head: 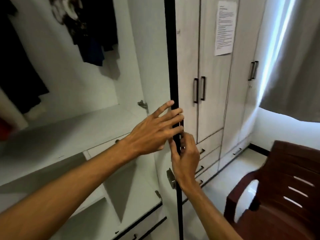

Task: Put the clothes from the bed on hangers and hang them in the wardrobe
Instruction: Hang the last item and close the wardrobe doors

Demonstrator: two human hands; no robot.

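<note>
The clothes (90,32) hang in the upper left of the frame, inside the open wardrobe (69,132). They are soft, dark fabrics: one has a pale mottled print, one is deep blue, and a long black piece (17,66) drapes down the far left edge. The wardrobe's inner walls and shelf are smooth, pale board. A small metal hinge (142,104) sits on the side wall, just left of centre.

The open door (173,66) is seen edge-on as a thin black strip running down the middle of the frame. The left hand (155,130) reaches across to it with its fingers spread and nearly straight, and the tips lie over the edge. Just below, the right hand (186,160) grips the same edge, fingers curled round it and thumb on the near side.

To the right of the door stand closed doors (213,84) of whitish wood grain with slim black bar handles. A printed paper sheet (224,28) is stuck to one of them near the top, and drawers (209,146) sit beneath. A glossy brown slatted plastic chair (280,187) fills the lower right, close to the wardrobe front. A grey curtain (294,66) hangs at the upper right.
</note>
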